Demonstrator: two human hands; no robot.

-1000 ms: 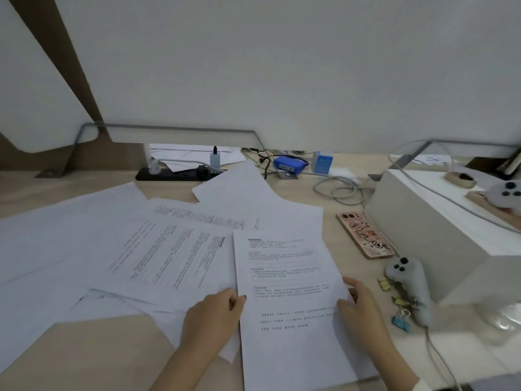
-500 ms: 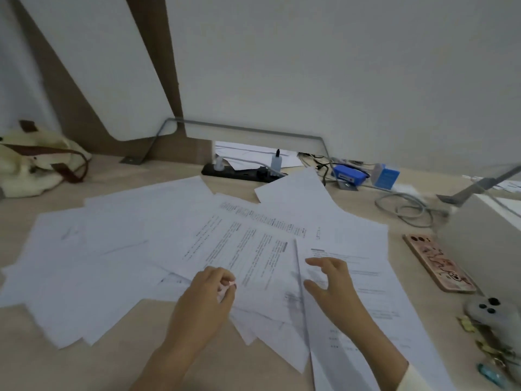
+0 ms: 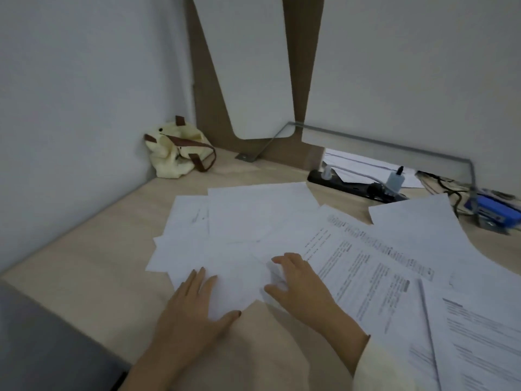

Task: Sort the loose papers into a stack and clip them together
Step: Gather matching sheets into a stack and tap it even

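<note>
Here, the loose papers (image 3: 253, 221), fanned across the table (image 3: 84, 263), are pinned by the flat, spread left hand (image 3: 194, 309) while the right hand (image 3: 301, 283), any pinch being indiscernible, is laid on overlapping sheets, presumably for gathering.

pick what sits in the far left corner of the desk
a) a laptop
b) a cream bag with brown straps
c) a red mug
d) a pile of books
b: a cream bag with brown straps is slumped against the wall in that corner, clear of the papers.
</note>
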